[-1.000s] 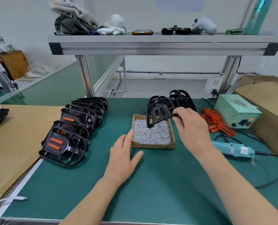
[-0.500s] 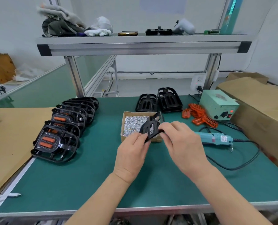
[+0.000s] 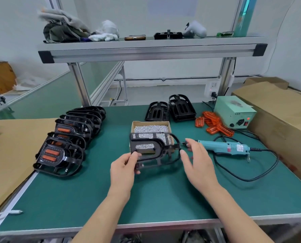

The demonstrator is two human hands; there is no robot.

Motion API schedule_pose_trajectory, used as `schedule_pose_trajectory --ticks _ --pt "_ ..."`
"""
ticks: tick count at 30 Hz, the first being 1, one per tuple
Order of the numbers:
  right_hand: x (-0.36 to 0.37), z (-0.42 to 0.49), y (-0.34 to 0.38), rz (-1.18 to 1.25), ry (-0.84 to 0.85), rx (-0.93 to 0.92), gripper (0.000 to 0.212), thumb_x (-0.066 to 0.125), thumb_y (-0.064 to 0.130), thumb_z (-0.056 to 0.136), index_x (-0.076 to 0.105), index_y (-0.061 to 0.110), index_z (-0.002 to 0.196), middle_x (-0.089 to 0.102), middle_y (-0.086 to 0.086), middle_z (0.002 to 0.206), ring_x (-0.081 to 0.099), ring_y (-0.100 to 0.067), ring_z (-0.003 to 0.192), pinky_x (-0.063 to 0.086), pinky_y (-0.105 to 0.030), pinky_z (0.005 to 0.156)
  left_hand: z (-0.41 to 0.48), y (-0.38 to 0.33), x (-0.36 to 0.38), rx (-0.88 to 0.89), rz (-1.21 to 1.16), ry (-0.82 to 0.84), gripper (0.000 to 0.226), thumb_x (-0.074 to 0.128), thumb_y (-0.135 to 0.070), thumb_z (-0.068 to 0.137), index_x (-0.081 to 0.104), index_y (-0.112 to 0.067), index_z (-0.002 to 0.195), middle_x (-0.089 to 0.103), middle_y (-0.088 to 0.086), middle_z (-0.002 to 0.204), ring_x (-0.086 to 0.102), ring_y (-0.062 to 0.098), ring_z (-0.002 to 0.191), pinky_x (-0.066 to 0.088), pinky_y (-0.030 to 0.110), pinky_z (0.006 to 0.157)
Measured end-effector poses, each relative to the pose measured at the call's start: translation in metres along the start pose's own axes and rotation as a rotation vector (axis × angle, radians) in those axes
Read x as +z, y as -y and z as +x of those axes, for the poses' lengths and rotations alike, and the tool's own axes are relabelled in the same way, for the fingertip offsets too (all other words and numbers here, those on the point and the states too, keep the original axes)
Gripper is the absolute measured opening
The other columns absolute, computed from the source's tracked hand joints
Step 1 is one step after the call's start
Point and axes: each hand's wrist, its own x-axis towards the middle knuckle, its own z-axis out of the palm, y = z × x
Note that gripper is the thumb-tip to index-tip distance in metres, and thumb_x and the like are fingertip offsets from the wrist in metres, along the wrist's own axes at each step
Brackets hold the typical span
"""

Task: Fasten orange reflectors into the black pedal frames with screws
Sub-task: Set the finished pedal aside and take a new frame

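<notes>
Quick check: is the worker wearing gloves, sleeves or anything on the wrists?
No. The left hand and right hand are bare, with no gloves or rings. The forearms are uncovered down to the picture's edge; no sleeve, watch or wristband shows.

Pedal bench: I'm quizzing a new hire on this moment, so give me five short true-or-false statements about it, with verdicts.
1. The left hand grips the black pedal frame. True.
2. The right hand holds the blue screwdriver. False: it is open, and the screwdriver lies on the table.
3. The held frame's slots are already filled. False: they are empty.
4. Loose orange reflectors lie beside the green power box. True.
5. The box of screws sits on the upper shelf. False: it sits on the table, behind the held frame.
</notes>
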Motion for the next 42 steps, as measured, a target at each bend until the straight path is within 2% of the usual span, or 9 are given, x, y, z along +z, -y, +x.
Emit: schedule_pose_trajectory --ticks 5,8,11,15,19,25,29,39,42 --pt "0.011 0.001 -0.007 -0.008 0.095 0.076 0.043 0.054 0.022 0.102 0.048 0.017 0.145 0.057 -0.001 0.134 0.052 -0.019 0.125 0.042 -0.038 0.107 0.003 0.015 -0.002 -0.160 0.036 0.087 0.026 0.059 -0.023 0.099 0.078 -0.013 0.085 0.076 0.008 0.087 0.060 0.015 0.074 0.047 0.017 0.050" --pt "0.015 0.001 -0.011 -0.023 0.120 0.074 0.039 0.054 0.018 0.102 0.054 0.015 0.140 0.060 0.000 0.136 0.053 -0.019 0.127 0.037 -0.030 0.108 0.003 0.014 -0.002 -0.174 0.108 0.124 0.032 0.058 -0.024 0.099 0.076 -0.007 0.079 0.069 0.003 0.068 0.057 0.011 0.063 0.048 0.022 0.051" --pt "0.015 0.001 -0.014 -0.018 0.119 0.066 0.034 0.055 0.017 0.101 0.060 0.016 0.135 0.064 0.001 0.129 0.057 -0.017 0.122 0.039 -0.028 0.106 0.004 0.013 -0.007 -0.101 0.423 0.139 0.037 0.055 -0.029 0.099 0.069 -0.001 0.079 0.065 0.007 0.060 0.053 0.015 0.046 0.050 0.029 0.057" --pt "0.015 0.000 -0.015 0.002 0.117 0.062 0.033 0.056 0.017 0.100 0.063 0.019 0.133 0.065 0.005 0.126 0.057 -0.011 0.118 0.037 -0.020 0.100 0.003 0.008 -0.013 0.152 0.965 0.121 0.043 0.052 -0.039 0.096 0.048 -0.011 0.063 0.052 0.001 0.060 0.055 0.027 0.067 0.040 0.033 0.059" --pt "0.013 -0.001 -0.016 0.059 0.106 0.082 0.029 0.059 0.014 0.098 0.068 0.019 0.126 0.067 0.008 0.118 0.057 -0.004 0.107 0.032 -0.001 0.090 0.008 0.008 -0.020 0.226 1.183 0.144 0.040 0.050 -0.043 0.091 0.044 -0.017 0.063 0.049 -0.003 0.071 0.051 0.021 0.070 0.035 0.030 0.060" --pt "0.013 0.000 -0.017 0.121 0.101 0.114 0.027 0.059 0.009 0.098 0.073 0.022 0.117 0.068 0.009 0.108 0.055 0.009 0.099 0.031 0.003 0.086 0.011 0.016 -0.020 0.371 0.922 0.081 0.009 0.060 -0.031 0.088 0.052 -0.027 0.090 0.048 -0.012 0.092 0.053 0.012 0.080 0.043 0.033 0.070" --pt "0.015 -0.001 -0.019 0.131 0.088 0.120 0.027 0.059 0.007 0.097 0.074 0.020 0.115 0.067 0.011 0.107 0.054 0.014 0.101 0.031 0.002 0.087 0.017 0.025 -0.016 0.473 0.881 0.198 0.040 0.064 -0.038 0.091 0.060 -0.021 0.127 0.052 -0.008 0.114 0.051 0.013 0.108 0.041 0.027 0.093" --pt "0.001 0.028 -0.019 0.078 -0.149 0.028 0.019 0.060 0.003 0.095 0.073 0.011 0.107 0.065 0.000 0.106 0.058 0.000 0.090 0.038 -0.003 0.085 0.026 0.029 -0.016 0.491 0.840 0.228 0.039 0.061 -0.039 0.094 0.063 -0.025 0.130 0.051 -0.014 0.113 0.043 0.003 0.111 0.032 0.018 0.092" --pt "-0.012 0.065 -0.033 -0.086 -0.136 0.036 0.024 0.059 0.006 0.095 0.069 0.009 0.117 0.062 -0.006 0.120 0.057 -0.016 0.110 0.035 -0.016 0.101 0.026 0.031 -0.017 0.487 0.835 0.221 0.038 0.062 -0.038 0.094 0.064 -0.025 0.129 0.051 -0.015 0.112 0.044 0.004 0.110 0.033 0.018 0.092"
